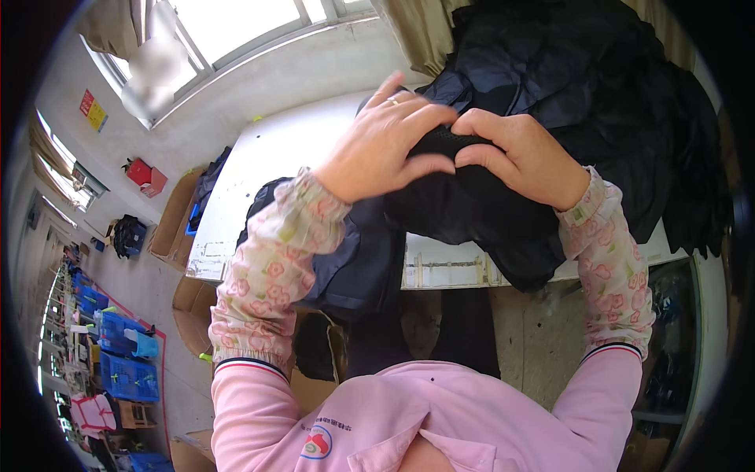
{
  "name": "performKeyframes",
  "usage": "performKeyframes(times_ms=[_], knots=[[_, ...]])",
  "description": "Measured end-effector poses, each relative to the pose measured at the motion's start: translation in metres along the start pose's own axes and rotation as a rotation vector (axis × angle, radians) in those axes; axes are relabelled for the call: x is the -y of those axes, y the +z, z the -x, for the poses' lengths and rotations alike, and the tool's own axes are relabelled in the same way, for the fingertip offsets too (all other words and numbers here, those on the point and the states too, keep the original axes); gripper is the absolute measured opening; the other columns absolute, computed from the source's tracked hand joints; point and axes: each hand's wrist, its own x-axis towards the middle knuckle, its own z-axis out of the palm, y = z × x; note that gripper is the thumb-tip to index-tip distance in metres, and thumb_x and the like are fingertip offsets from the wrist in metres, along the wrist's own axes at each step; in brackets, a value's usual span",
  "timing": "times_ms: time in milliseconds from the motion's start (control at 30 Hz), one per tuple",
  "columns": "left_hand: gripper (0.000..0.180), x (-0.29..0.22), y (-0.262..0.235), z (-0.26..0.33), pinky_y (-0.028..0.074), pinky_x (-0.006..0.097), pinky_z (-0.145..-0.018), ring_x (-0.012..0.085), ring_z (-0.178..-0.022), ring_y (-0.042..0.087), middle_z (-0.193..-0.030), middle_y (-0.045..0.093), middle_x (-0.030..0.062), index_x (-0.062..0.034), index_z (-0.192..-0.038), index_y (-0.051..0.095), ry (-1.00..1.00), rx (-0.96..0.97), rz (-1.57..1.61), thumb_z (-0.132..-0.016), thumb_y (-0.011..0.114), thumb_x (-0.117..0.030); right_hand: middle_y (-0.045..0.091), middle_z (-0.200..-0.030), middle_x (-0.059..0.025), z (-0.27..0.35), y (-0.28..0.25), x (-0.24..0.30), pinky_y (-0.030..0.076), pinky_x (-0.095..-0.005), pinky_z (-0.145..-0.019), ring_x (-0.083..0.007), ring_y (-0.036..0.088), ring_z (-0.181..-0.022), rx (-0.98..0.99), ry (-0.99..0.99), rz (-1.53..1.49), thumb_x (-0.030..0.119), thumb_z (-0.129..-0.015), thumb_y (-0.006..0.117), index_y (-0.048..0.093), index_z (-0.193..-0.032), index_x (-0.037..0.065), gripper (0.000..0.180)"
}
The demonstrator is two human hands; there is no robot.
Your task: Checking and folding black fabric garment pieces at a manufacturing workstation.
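Observation:
A black fabric piece (444, 143) with a mesh-like patch is raised over the table in front of me. My right hand (523, 153) pinches its edge between thumb and bent fingers. From the other side my left hand (385, 145), a ring on one finger, has thumb and forefinger around the same piece; its outer fingers stretch away and are slightly blurred. The fingertips of both hands nearly meet. Below them, black cloth (464, 208) hangs down over the table's front edge. Folded dark fabric pieces (354, 263) lie under my left forearm.
A big heap of black fabric goods (582, 86) covers the right of the white table (287, 145). Cardboard boxes (174, 216) stand at the table's left, another box (322, 377) below its front edge. Blue crates (130, 377) line the floor farther left. Windows and curtains are behind.

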Motion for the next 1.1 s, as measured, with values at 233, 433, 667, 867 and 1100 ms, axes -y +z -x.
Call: performKeyframes(times_ms=[233, 433, 667, 867, 1100], knots=[[0.031, 0.049, -0.027, -0.001, 0.047, 0.040, -0.068, 0.0340, -0.075, 0.059, -0.074, 0.059, 0.0120, -0.0059, -0.088, 0.057, -0.154, 0.020, -0.130, -0.082, 0.071, -0.033, 0.063, -0.077, -0.0149, 0.060, -0.031, -0.047, 0.049, -0.0381, -0.061, -0.0346, 0.062, -0.071, -0.022, 0.137, 0.562, 0.028, -0.087, 0.065, 0.062, -0.100, 0.008, 0.024], [0.032, 0.036, -0.021, -0.024, 0.045, 0.039, -0.076, 0.0320, -0.084, 0.058, -0.085, 0.060, 0.0099, -0.0061, -0.089, 0.058, 0.019, -0.053, -0.139, -0.077, 0.075, -0.031, 0.059, -0.088, -0.0078, 0.023, -0.055, -0.006, 0.046, -0.0297, -0.071, -0.0193, 0.057, -0.076, -0.215, 0.152, 0.197, 0.023, -0.082, 0.071, 0.059, -0.120, 0.007, 0.043], [0.052, 0.074, 0.020, -0.003, 0.041, 0.042, -0.091, 0.0364, -0.105, 0.052, -0.108, 0.057, 0.0155, -0.0049, -0.113, 0.055, -0.251, -0.693, -0.222, -0.071, 0.080, -0.021, 0.065, -0.076, -0.0104, -0.045, -0.034, 0.009, 0.049, -0.0284, -0.064, -0.0133, 0.062, -0.068, 0.088, 0.314, -0.388, 0.014, -0.084, 0.063, 0.063, -0.094, -0.003, 0.020], [0.046, -0.018, 0.160, 0.155, 0.043, 0.038, -0.101, 0.0204, -0.121, 0.051, -0.131, 0.054, 0.0132, -0.0053, -0.134, 0.048, -0.865, -0.196, 1.426, -0.094, 0.057, -0.025, 0.065, -0.080, -0.0068, -0.110, 0.014, 0.015, 0.049, -0.0234, -0.059, -0.0109, 0.061, -0.066, 0.062, 0.477, -0.641, 0.015, -0.083, 0.069, 0.063, -0.096, -0.006, 0.025], [0.046, -0.065, 0.163, 0.187, 0.042, 0.056, -0.101, 0.0311, -0.120, 0.053, -0.135, 0.053, 0.0141, -0.0078, -0.133, 0.050, -0.931, -0.189, 2.277, -0.096, 0.052, -0.036, 0.062, -0.101, -0.0138, -0.171, 0.064, 0.059, 0.048, -0.0292, -0.080, -0.0162, 0.060, -0.091, -0.080, 0.223, -0.876, 0.017, -0.082, 0.072, 0.056, -0.113, -0.012, 0.046]])
